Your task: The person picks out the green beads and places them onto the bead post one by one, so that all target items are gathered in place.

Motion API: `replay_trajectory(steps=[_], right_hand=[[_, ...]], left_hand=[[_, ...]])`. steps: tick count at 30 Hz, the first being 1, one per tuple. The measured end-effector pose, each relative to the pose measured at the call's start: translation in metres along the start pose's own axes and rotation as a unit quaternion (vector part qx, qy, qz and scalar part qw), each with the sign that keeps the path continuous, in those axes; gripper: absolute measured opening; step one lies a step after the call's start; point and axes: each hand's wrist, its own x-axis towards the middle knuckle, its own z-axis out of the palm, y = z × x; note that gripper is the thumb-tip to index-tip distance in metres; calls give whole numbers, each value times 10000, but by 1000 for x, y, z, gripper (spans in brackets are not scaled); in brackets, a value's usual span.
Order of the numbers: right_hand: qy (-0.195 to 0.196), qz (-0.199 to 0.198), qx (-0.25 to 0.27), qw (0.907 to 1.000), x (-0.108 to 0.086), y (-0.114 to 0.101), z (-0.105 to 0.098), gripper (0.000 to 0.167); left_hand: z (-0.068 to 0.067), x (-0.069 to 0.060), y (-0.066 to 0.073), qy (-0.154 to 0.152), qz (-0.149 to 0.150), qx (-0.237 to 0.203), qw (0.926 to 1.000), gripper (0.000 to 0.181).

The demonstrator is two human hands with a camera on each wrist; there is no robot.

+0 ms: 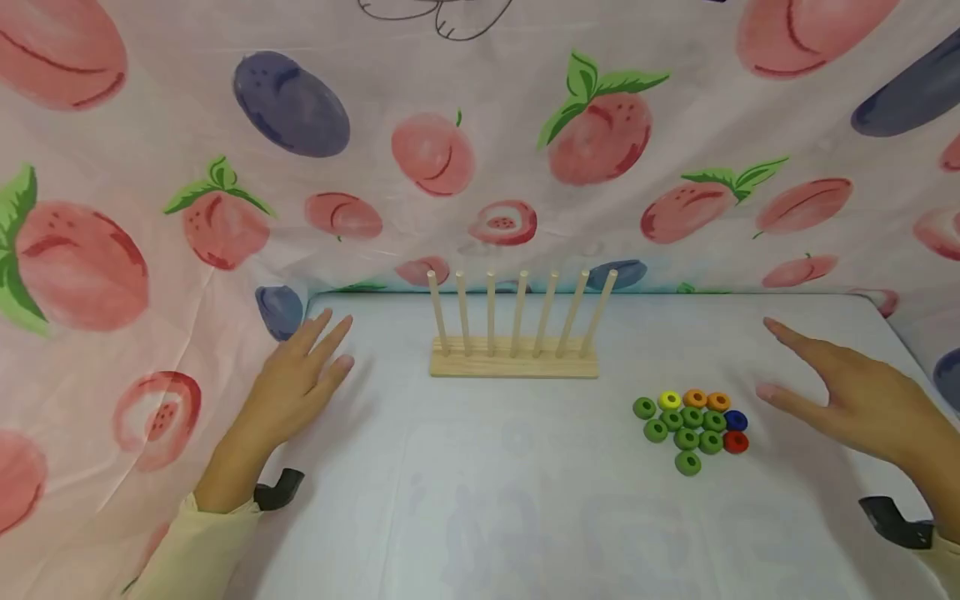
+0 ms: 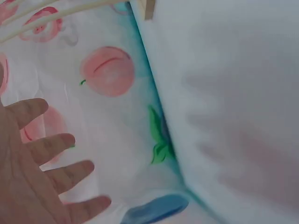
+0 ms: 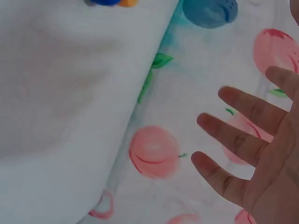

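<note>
A pale wooden rack (image 1: 514, 365) with a row of several upright pegs stands near the back of the white table, its pegs bare. To its right lies a loose cluster of small rings: several green rings (image 1: 686, 439), a yellow ring (image 1: 670, 401), two orange rings (image 1: 695, 398), a blue ring (image 1: 737, 420) and a red ring (image 1: 736, 442). My left hand (image 1: 288, 392) is held over the table's left side with fingers spread, touching nothing. My right hand (image 1: 862, 400), fingers extended and also holding nothing, hovers to the right of the rings.
A fruit-patterned cloth (image 1: 510, 192) hangs behind the white table (image 1: 480, 483) and along its left and right sides. Each wrist wears a black strap piece (image 1: 279, 490). The rack's end (image 2: 148, 8) shows at the top of the left wrist view.
</note>
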Motion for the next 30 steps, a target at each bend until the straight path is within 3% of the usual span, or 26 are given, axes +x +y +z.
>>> replay_trajectory(steps=[2, 6, 12, 17, 21, 25, 30], right_hand=[[-59, -199, 111, 9997, 3, -5, 5, 96], [-52, -658, 597, 9960, 9, -16, 16, 79], [56, -1382, 1180, 9833, 21, -29, 34, 61], [134, -1793, 1325, 9747, 32, -39, 50, 54], [212, -2040, 1402, 9686, 39, -48, 60, 50], [88, -2056, 1365, 9690, 45, -56, 68, 46], [-180, -1962, 1149, 9736, 51, -64, 71, 44]], left_hand=[[8, 4, 0, 43, 49, -636, 9980, 56], [29, 11, -1, -5, -48, -1642, 9864, 52], [59, 25, 6, -110, -293, -2516, 9673, 52], [79, 39, 16, -34, -469, -3212, 9459, 53], [92, 51, 23, -68, -714, -3521, 9332, 53], [103, 62, 27, -134, -773, -3460, 9350, 53], [112, 71, 26, -378, -598, -2987, 9517, 51]])
